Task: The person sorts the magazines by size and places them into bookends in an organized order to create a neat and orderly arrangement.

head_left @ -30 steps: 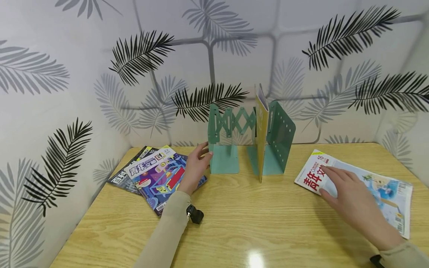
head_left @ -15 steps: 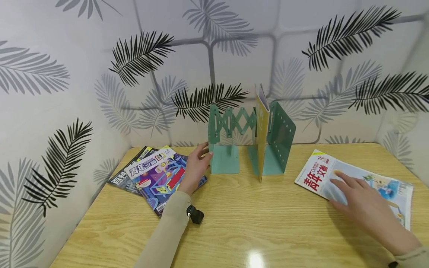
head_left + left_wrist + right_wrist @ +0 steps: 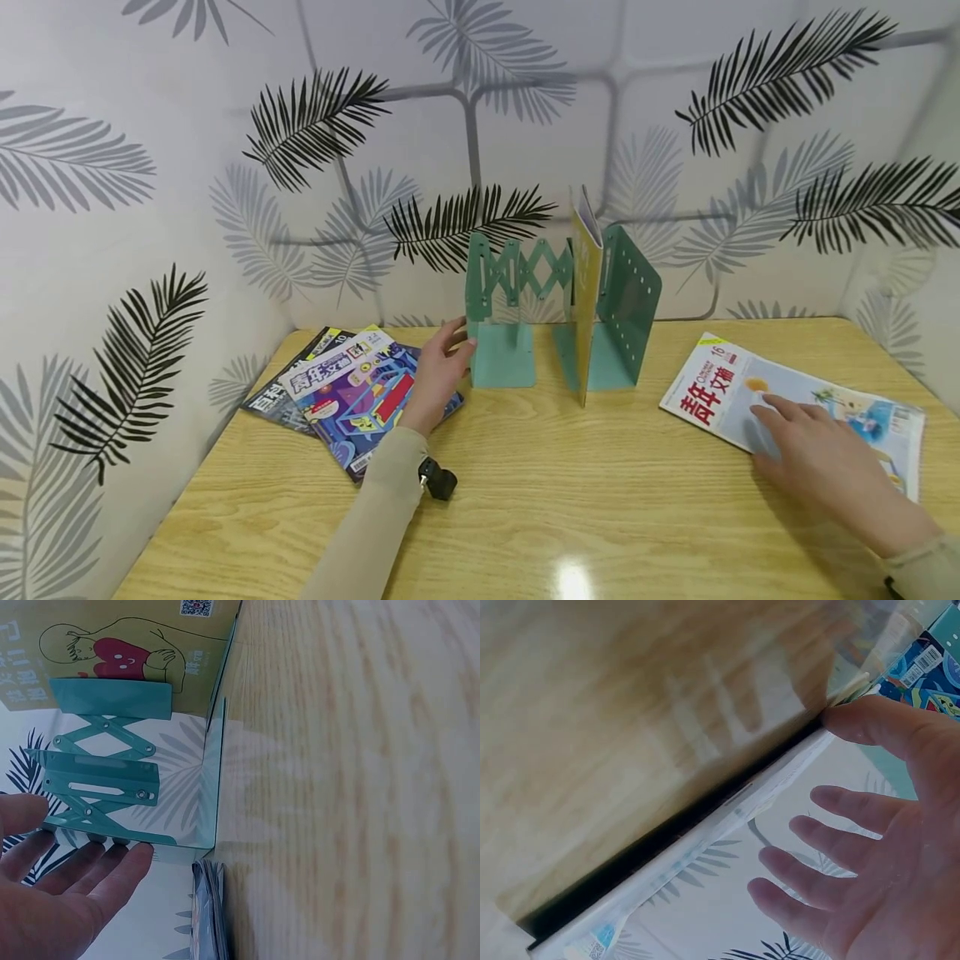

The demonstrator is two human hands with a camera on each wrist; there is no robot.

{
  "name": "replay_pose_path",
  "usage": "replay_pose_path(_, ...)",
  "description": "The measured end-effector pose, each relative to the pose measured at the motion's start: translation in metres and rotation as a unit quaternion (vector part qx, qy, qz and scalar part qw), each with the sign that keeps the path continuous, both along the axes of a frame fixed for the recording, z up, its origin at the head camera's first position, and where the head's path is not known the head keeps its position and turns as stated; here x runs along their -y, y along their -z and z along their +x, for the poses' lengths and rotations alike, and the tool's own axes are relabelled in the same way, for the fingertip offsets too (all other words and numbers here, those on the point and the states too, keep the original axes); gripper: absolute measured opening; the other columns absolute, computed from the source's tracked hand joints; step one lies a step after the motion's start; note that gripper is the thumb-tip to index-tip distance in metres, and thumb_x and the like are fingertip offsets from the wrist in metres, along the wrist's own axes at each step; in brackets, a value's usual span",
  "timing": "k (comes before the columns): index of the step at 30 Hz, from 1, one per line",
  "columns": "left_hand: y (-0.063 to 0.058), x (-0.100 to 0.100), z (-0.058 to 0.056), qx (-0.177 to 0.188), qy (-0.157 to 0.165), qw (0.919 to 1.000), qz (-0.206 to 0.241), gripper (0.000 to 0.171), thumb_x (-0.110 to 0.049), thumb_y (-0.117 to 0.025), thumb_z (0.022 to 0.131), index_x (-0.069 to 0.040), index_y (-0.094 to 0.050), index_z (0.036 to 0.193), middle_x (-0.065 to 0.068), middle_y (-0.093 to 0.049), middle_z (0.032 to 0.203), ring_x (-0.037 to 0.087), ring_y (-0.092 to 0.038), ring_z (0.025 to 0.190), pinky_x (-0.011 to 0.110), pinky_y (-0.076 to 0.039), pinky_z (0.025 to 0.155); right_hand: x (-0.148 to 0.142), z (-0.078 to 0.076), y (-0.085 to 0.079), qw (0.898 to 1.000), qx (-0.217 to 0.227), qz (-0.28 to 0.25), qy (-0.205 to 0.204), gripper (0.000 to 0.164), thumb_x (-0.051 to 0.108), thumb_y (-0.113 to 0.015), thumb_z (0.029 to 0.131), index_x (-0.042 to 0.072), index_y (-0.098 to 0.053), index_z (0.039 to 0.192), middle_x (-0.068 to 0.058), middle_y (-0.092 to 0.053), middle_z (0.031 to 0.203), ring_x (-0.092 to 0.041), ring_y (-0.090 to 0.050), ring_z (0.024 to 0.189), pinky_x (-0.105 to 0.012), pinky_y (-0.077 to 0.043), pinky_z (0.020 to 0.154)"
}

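Left hand [image 3: 442,367] pinches the green bookend [image 3: 506,358] at its left end, thumb inside, fingers outside. Yellow booklet [image 3: 588,292] stands upright within, near the right end. Right hand [image 3: 828,471], fingers spread and grasping nothing, is over the pale-blue magazine [image 3: 705,387] lying on the table [image 3: 570,475]; thumb contact at its edge seems likely, though blur prevents confirmation.

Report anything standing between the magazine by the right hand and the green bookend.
Nothing loose is visible between the magazine and the green bookend, only bare tabletop. The bookend's own perforated right panel stands on that side, so a straight sideways slide would likely meet it.
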State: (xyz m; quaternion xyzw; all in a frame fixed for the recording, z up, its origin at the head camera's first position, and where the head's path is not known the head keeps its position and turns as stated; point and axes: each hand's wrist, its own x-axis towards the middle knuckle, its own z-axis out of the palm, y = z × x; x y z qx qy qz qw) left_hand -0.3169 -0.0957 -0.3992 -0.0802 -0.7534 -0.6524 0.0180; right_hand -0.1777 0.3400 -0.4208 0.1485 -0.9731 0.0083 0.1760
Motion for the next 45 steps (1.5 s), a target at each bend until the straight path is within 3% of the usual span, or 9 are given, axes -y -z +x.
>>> replay_pose_path(6,0.0,-0.001,-0.001,-0.001,-0.005,1.0,-0.003,0.047,-0.022,-0.054,0.103,-0.02,-0.045,0.148,0.012,-0.05,0.142,0.027,-0.054,0.124,0.049,-0.048,0.096,-0.001,-0.008,-0.002,0.996,0.08,-0.013,0.023,0.054,0.024,-0.076,0.076,-0.006,-0.062,0.119,-0.027,-0.063,0.115,-0.049,-0.061,0.094,-0.06,-0.049,0.071)
replay_pose_path(14,0.0,-0.002,0.0,0.0,0.0,1.0,0.002,0.048,-0.022,-0.054,0.103,-0.019,-0.044,0.149,0.012,-0.049,0.143,0.028,-0.053,0.125,0.05,-0.047,0.097,-0.002,-0.019,-0.004,0.995,0.102,0.008,0.019,0.051,0.026,-0.072,0.077,-0.007,-0.063,0.114,-0.021,-0.067,0.097,-0.039,-0.064,0.08,-0.054,-0.05,0.064)
replay_pose_path(17,0.001,-0.002,-0.001,0.0,-0.001,1.0,0.002,0.047,-0.022,-0.054,0.103,-0.02,-0.044,0.149,0.011,-0.05,0.142,0.027,-0.053,0.124,0.05,-0.047,0.096,-0.002,-0.02,-0.003,0.995,0.095,0.02,0.011,0.043,0.027,-0.071,0.078,-0.005,-0.064,0.106,-0.012,-0.064,0.082,-0.032,-0.061,0.07,-0.049,-0.047,0.056)
replay_pose_path(21,0.0,-0.002,0.0,-0.002,-0.002,1.0,0.001,0.047,-0.022,-0.054,0.103,-0.021,-0.044,0.149,0.011,-0.05,0.142,0.027,-0.054,0.124,0.049,-0.048,0.096,-0.001,-0.019,-0.001,0.997,0.071,0.03,-0.001,0.022,0.024,-0.071,0.077,0.007,-0.058,0.081,0.001,-0.049,0.063,-0.022,-0.048,0.057,-0.042,-0.038,0.048)
replay_pose_path(24,0.0,-0.002,0.001,-0.004,0.001,1.0,0.003,0.047,-0.022,-0.054,0.103,-0.02,-0.043,0.149,0.012,-0.049,0.143,0.027,-0.053,0.124,0.049,-0.048,0.096,0.001,-0.018,0.002,0.998,0.047,0.033,-0.013,0.023,0.019,-0.07,0.076,0.013,-0.049,0.071,0.002,-0.043,0.058,-0.021,-0.044,0.051,-0.042,-0.037,0.046)
replay_pose_path(36,0.001,0.0,0.003,0.002,-0.002,1.0,0.001,0.048,-0.022,-0.054,0.102,-0.021,-0.044,0.149,0.011,-0.05,0.143,0.027,-0.053,0.125,0.049,-0.047,0.097,0.013,-0.019,0.009,0.998,-0.011,0.061,-0.031,0.022,-0.004,-0.066,0.075,0.006,-0.048,0.068,-0.003,-0.045,0.055,-0.023,-0.046,0.045,-0.044,-0.04,0.04)
replay_pose_path(40,0.001,-0.001,0.003,-0.002,-0.001,1.0,0.002,0.047,-0.021,-0.054,0.103,-0.02,-0.044,0.149,0.012,-0.05,0.142,0.028,-0.053,0.124,0.049,-0.048,0.096,0.013,-0.021,0.007,0.997,-0.022,0.065,-0.025,0.022,-0.011,-0.064,0.072,0.004,-0.049,0.067,-0.006,-0.048,0.055,-0.025,-0.05,0.047,-0.043,-0.042,0.04)
replay_pose_path(45,0.0,-0.002,0.003,-0.002,0.001,1.0,0.003,0.047,-0.022,-0.054,0.103,-0.022,-0.045,0.149,0.011,-0.05,0.142,0.027,-0.054,0.124,0.049,-0.048,0.096,0.012,-0.025,0.004,0.999,-0.016,0.04,0.004,0.019,-0.008,-0.064,0.074,0.002,-0.051,0.064,-0.01,-0.05,0.054,-0.03,-0.052,0.047,-0.047,-0.042,0.039)
